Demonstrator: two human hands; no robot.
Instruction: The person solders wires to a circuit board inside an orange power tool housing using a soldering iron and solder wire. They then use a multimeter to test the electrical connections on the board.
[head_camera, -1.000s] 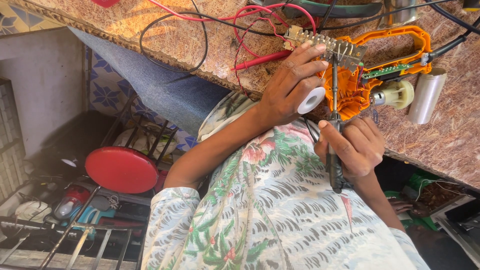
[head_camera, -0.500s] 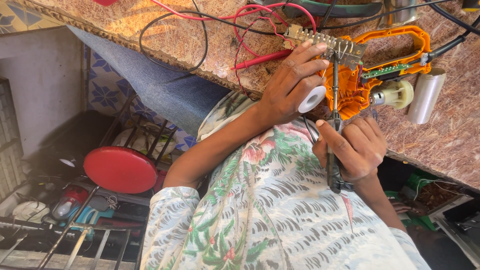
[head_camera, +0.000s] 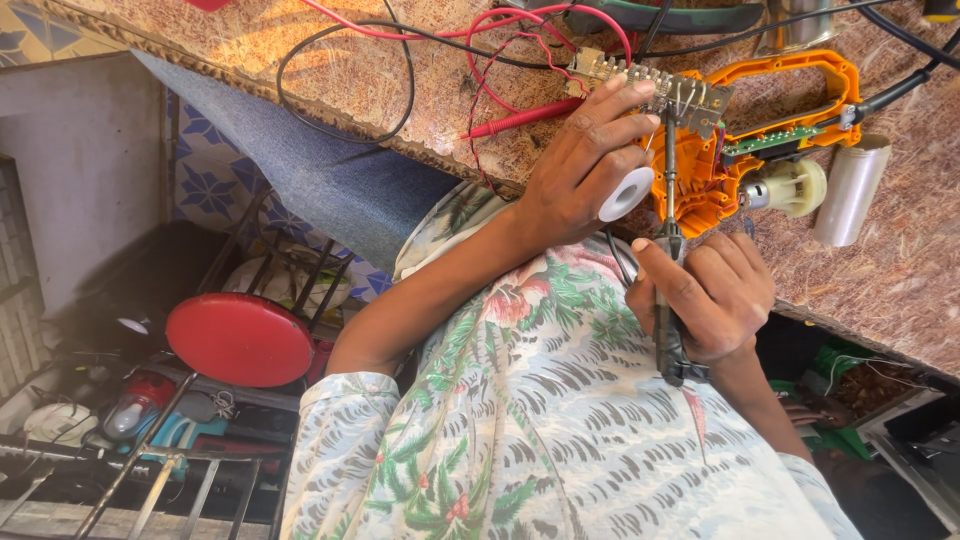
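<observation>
The right hand (head_camera: 712, 300) had its fingers clamped around a dark soldering iron (head_camera: 667, 290), tip pointing far toward the circuit board (head_camera: 650, 85). The left hand (head_camera: 585, 165) rested on that board, its fingers closed around a white solder spool (head_camera: 627, 193) (held against the palm). Board and opened orange tool housing (head_camera: 760, 130) lay on the marbled bench (head_camera: 330, 75), among red and black wires (head_camera: 500, 40). A silver cylinder (head_camera: 850, 190) lay just right of the housing.
</observation>
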